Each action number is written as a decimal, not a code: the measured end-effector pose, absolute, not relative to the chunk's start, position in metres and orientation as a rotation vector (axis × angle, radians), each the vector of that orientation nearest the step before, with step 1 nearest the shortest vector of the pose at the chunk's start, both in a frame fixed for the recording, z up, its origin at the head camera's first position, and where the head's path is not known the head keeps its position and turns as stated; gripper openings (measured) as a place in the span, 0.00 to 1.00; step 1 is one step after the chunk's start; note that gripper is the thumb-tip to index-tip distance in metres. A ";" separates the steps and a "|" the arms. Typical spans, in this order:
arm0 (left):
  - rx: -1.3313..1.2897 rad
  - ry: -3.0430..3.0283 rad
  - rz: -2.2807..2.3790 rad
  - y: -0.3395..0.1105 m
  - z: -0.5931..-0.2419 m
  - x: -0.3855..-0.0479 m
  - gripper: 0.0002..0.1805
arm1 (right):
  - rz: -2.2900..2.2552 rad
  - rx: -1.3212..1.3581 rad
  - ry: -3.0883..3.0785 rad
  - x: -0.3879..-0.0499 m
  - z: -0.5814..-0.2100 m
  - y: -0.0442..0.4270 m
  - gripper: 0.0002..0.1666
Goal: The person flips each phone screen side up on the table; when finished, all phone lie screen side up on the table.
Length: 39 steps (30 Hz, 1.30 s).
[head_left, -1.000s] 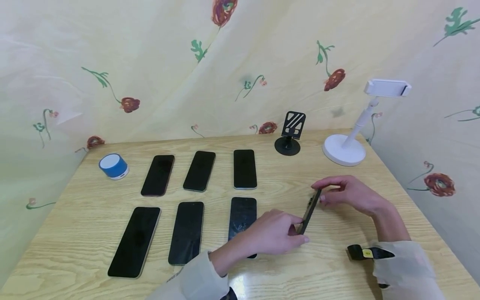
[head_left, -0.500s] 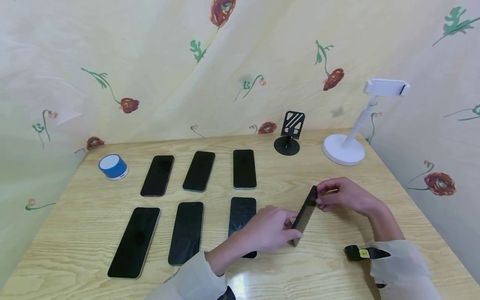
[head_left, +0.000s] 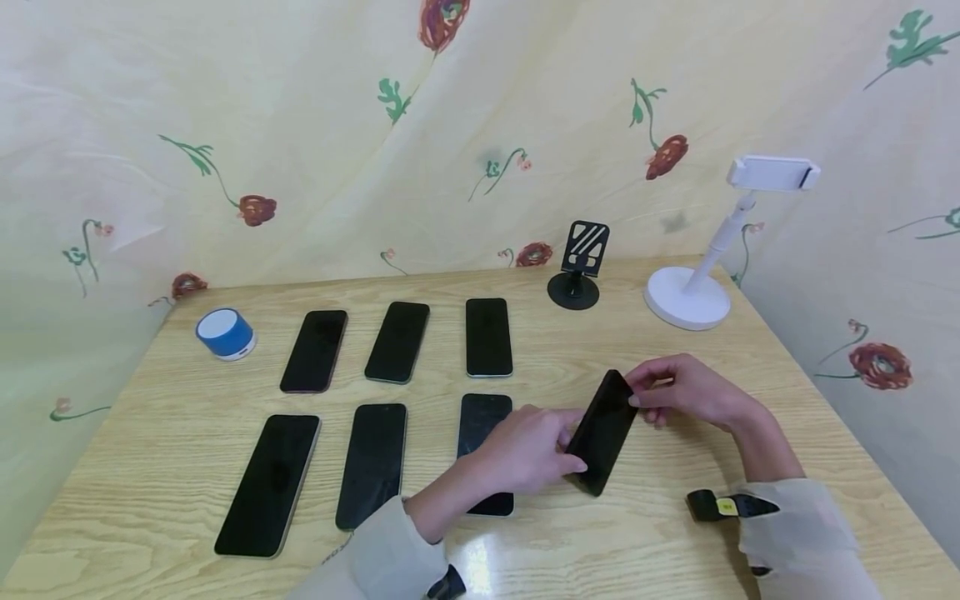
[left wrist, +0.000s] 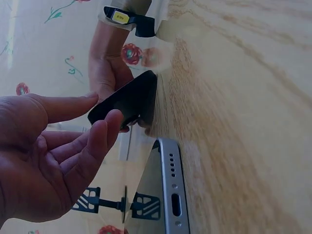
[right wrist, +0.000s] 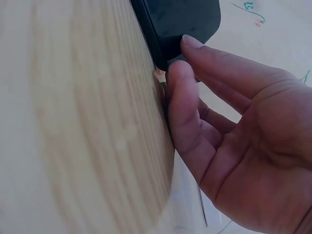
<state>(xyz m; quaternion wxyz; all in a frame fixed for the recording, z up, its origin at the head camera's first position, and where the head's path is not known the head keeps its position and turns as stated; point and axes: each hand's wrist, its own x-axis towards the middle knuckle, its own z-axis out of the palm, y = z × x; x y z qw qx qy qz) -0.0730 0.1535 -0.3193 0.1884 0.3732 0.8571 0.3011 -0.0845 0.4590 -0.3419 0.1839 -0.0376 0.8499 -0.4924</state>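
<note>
A black smartphone [head_left: 602, 433] is held between both hands just above the table, tilted, its dark screen facing up. My left hand [head_left: 529, 448] pinches its lower left edge, thumb on the screen side. At the upper right corner, my right hand [head_left: 686, 390] pinches the phone between thumb and fingers. In the left wrist view the held phone [left wrist: 127, 103] slants near the wood, and the end of a silver-edged phone [left wrist: 173, 195] lies close by. The right wrist view has the phone's corner [right wrist: 187, 29] at the right thumb and fingertip.
Several more phones lie screen up in two rows, among them a large phone [head_left: 267, 486] and one partly under my left wrist [head_left: 483, 427]. A blue speaker [head_left: 227, 333] sits far left. Behind stand a black phone stand [head_left: 574, 287] and a white phone holder [head_left: 687, 298].
The held phone has turned from nearly edge-on to screen up and come slightly left and nearer. Both hands keep hold of it; the left has drifted a little left.
</note>
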 end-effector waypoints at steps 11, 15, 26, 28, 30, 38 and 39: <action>0.971 2.322 0.858 0.156 -0.318 -0.077 0.35 | -1.139 0.059 2.518 -0.083 -0.335 0.447 0.13; 0.988 2.366 0.826 0.155 -0.319 -0.078 0.31 | -1.143 0.082 2.504 -0.084 -0.334 0.446 0.13; 0.969 2.364 0.745 0.160 -0.326 -0.074 0.10 | -1.278 0.089 2.404 -0.084 -0.333 0.441 0.14; 0.978 2.359 0.749 0.160 -0.326 -0.074 0.08 | -1.295 0.076 2.396 -0.085 -0.333 0.439 0.14; 0.974 2.348 0.763 0.160 -0.326 -0.073 0.10 | -1.309 0.061 2.390 -0.086 -0.332 0.437 0.14; 0.887 2.297 0.808 0.160 -0.323 -0.066 0.28 | -1.340 0.012 2.348 -0.087 -0.333 0.434 0.14; 0.886 2.299 0.807 0.160 -0.323 -0.065 0.27 | -1.346 0.004 2.347 -0.087 -0.334 0.434 0.14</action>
